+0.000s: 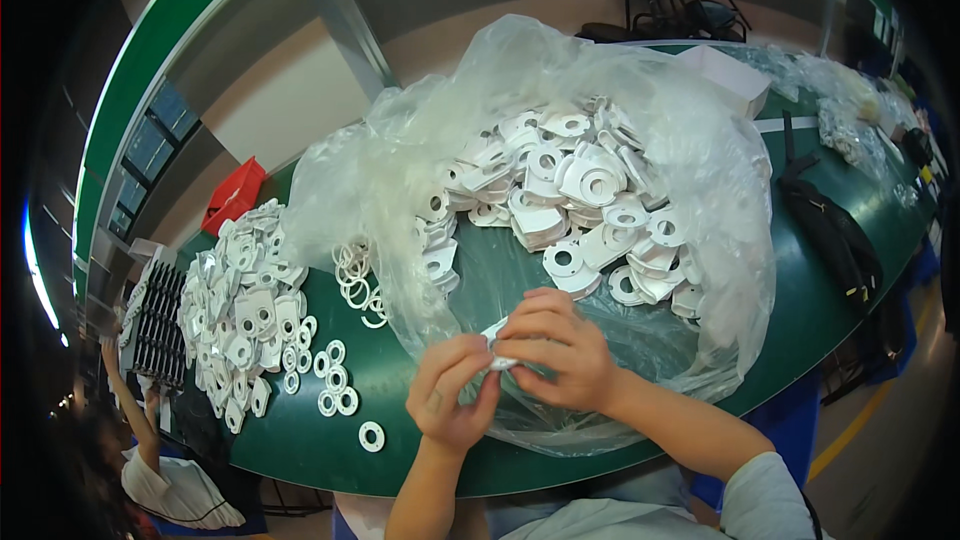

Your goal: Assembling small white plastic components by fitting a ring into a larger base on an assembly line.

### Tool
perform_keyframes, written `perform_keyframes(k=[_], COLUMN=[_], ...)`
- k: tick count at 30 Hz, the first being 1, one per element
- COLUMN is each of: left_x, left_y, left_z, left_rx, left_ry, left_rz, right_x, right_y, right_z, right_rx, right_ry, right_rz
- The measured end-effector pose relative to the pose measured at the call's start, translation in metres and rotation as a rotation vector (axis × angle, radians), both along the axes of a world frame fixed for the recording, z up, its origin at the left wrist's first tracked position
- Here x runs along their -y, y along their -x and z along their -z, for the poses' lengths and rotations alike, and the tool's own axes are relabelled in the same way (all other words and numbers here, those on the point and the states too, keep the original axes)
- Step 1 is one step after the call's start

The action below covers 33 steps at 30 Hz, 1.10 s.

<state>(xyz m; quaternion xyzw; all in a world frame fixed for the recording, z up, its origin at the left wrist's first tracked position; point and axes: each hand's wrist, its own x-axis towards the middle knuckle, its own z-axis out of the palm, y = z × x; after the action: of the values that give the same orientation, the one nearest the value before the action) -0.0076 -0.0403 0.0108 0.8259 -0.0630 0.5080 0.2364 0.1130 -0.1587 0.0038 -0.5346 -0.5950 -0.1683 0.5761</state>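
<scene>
Both my hands meet over the near edge of a clear plastic bag spread on the table. My left hand [452, 390] and my right hand [560, 350] pinch one small white plastic part [500, 364] between their fingertips. Fingers cover most of it, so its full shape is hidden. Beyond my hands, a heap of white plastic parts with round holes [590, 180] lies on the opened plastic bag [400, 140]. To the left sits another pile of white parts [240, 320]. Several loose white rings [337, 378] lie beside that pile, with a single ring [371, 437] nearer me.
The green table [400, 450] curves around me. White C-shaped rings [355, 275] lie left of the bag. A red bin [234, 196] and a black rack [160, 325] stand at the far left, where another person [175, 485] works. A black bag [830, 230] lies on the right.
</scene>
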Motion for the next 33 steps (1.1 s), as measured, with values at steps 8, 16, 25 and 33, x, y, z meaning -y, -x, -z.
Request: perform_keyframes(k=[8, 16, 25, 33], left_x=[0.007, 0.005, -0.008, -0.005], left_y=[0.006, 0.008, 0.008, -0.003], left_z=[-0.006, -0.005, 0.007, 0.012], left_rx=[0.042, 0.052, -0.198, -0.530], left_ry=[-0.023, -0.003, 0.348, 0.938], left_rz=[0.013, 0.040, 0.052, 0.156], right_x=[0.003, 0.003, 0.002, -0.009], right_y=[0.003, 0.002, -0.003, -0.006], right_z=[-0.003, -0.004, 0.002, 0.025], right_rx=[0.049, 0.032, -0.274, -1.153], right_ry=[-0.085, -0.070, 0.189, 0.334], right_rz=[-0.036, -0.078, -0.195, -0.472])
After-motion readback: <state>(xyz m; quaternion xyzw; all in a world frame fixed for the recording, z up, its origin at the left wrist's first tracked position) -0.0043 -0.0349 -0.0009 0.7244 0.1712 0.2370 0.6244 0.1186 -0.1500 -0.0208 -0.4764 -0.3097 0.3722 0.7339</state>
